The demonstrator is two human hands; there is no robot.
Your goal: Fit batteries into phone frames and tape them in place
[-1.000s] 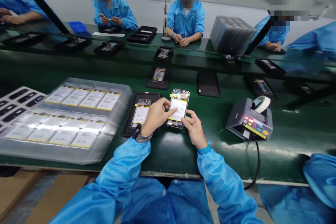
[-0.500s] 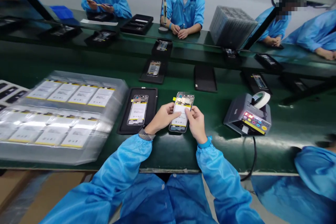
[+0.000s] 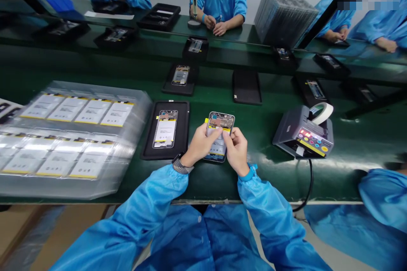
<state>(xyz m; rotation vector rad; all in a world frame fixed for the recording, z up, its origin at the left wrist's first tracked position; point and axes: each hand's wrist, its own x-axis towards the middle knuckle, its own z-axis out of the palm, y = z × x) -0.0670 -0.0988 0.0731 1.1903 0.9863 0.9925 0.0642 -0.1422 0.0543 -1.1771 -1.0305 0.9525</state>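
Note:
An opened smartphone (image 3: 219,146) with a white battery and a bare circuit board is held between my hands, close to the bench's front edge. My left hand (image 3: 202,142) grips its left side, the thumb lying over the upper part of the battery. Round the right side closes my right hand (image 3: 235,148), its thumb also on the battery near the left one. A yellow tab sticks out at the phone's upper left. Left of my hands, a second opened smartphone (image 3: 165,129) lies in a black tray (image 3: 182,135). The undersides of my fingers are hidden.
At left lies a clear plastic tray (image 3: 122,135) of several batteries. A tape dispenser (image 3: 302,135) with a cable stands at right. Black trays, one an empty black tray (image 3: 246,87), lie further back. Co-workers in blue sit across the bench, before a stack of clear trays (image 3: 282,17).
My thumbs have slid up the battery toward the circuit board and come closer together. The phone stays in both hands, tilted a little differently. The whole view has shifted slightly.

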